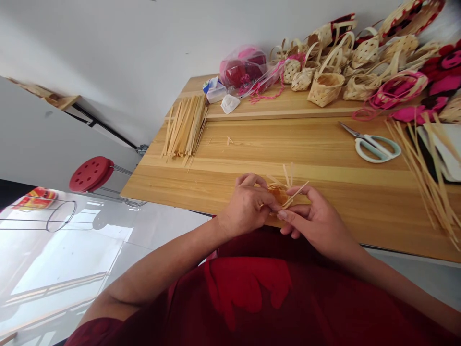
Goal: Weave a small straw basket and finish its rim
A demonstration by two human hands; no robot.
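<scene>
A small woven basket [277, 194] of pale strips sits between my hands at the table's near edge. Several loose strip ends stick up from its far rim. My left hand [250, 202] is closed on the basket's left side, thumb and fingers meeting at the near rim. Pinched at the basket's right side, my right hand [311, 216] has its thumb and fingertips at the rim, where a thin strip [298, 193] slants up to the right. The fingers hide much of the basket's near side.
On the wooden table [248, 149], a bundle of flat strips [185, 126] lies at left. Scissors [376, 146] and more long strips [425, 178] lie at right. Finished small baskets [326, 88], pink yarn [396, 91] and a bagged red bundle [243, 69] line the raised back. Red stools [90, 174] stand left.
</scene>
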